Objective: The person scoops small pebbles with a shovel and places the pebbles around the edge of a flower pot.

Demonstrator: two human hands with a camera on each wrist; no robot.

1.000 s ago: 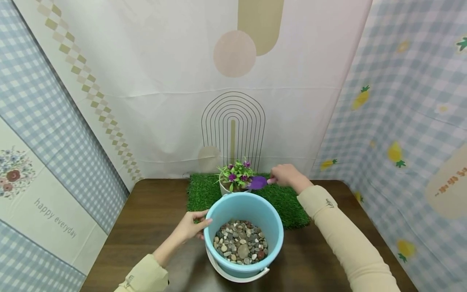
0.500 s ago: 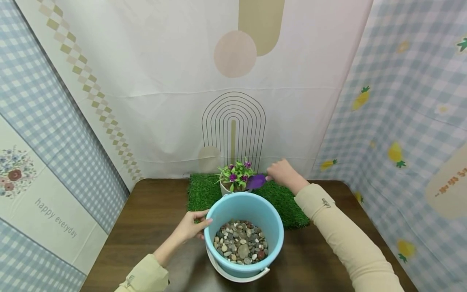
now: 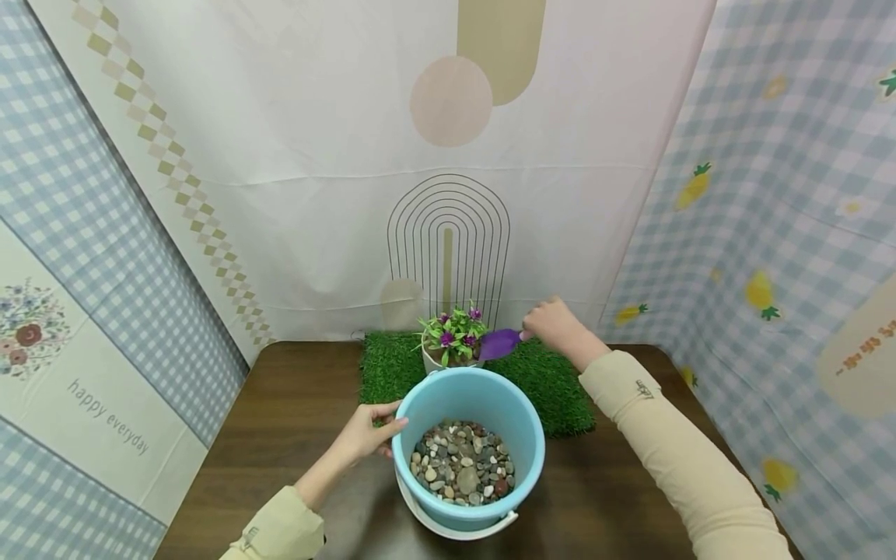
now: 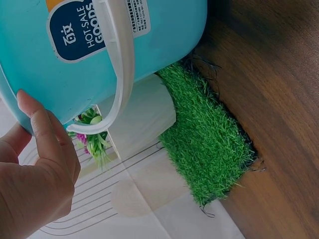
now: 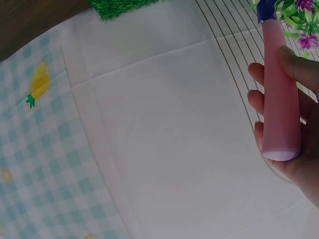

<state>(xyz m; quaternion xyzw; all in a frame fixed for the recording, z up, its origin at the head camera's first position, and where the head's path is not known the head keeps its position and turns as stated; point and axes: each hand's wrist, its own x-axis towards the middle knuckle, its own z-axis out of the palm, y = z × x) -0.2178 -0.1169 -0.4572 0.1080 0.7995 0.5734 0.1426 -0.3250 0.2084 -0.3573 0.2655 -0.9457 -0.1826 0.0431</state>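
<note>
A light-blue bucket [image 3: 467, 381] of mixed pebbles [image 3: 463, 465] stands at the table's front middle, its white handle [image 4: 122, 64] hanging down. My left hand [image 3: 365, 432] pinches the bucket's left rim between thumb and fingers. Behind the bucket is a white flowerpot [image 4: 142, 117] with a green plant and purple flowers [image 3: 455, 334]. My right hand [image 3: 556, 327] grips the pink handle of a small trowel [image 5: 280, 99]. Its purple blade tilts down to the left, with the tip at the pot's right rim. The bucket hides the pot's lower part in the head view.
A mat of artificial grass [image 3: 553, 389] lies under the pot on the brown wooden table [image 3: 301, 404]. A printed white cloth [image 3: 315, 155] hangs right behind the table. Blue checked cloths [image 3: 742, 194] hang at both sides.
My right hand first moves slightly left with the trowel, then back right and a little up, drawing the blade away from the plant. My left hand and the bucket stay put.
</note>
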